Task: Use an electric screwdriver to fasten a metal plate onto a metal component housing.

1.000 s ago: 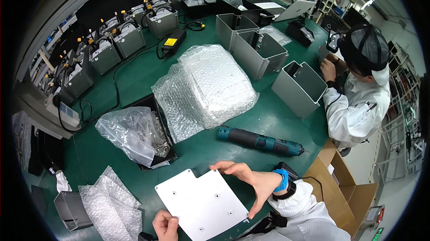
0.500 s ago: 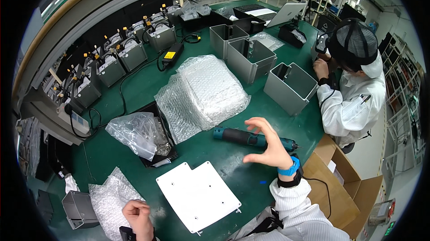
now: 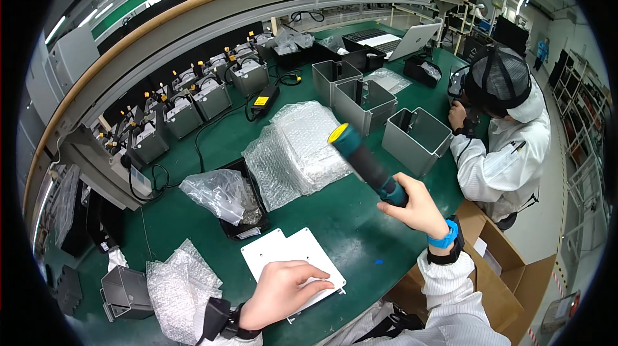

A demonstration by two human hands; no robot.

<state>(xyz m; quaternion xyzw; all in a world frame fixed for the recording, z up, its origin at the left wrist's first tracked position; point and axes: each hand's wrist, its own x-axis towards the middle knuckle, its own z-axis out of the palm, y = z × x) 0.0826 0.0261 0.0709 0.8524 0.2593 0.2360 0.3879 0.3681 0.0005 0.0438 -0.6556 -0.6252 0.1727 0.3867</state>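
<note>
My right hand [image 3: 418, 207] is closed round a teal and black electric screwdriver [image 3: 368, 164], which is tilted up off the table with its yellow-capped end toward the far left. Below and to the left, a flat white plate [image 3: 315, 249] with small holes and a notched far edge lies on the green table. Over its near part hovers my left hand [image 3: 283, 291], thumb and fingers drawn together; whatever may be between them is too small to make out. My left hand covers much of the plate.
Bubble wrap [image 3: 302, 153] lies beyond the plate, beside a black tray [image 3: 248, 224] with a plastic bag of small parts. Several grey housings [image 3: 418, 143] stand farther off. A co-worker [image 3: 505, 133] works at the right, near an open cardboard box [image 3: 508, 269]. More bubble wrap [image 3: 180, 294] lies left.
My right hand, open above the lying screwdriver before, has gripped it and lifted it off the table. My left hand has moved right, from beside the bubble wrap to over the white plate.
</note>
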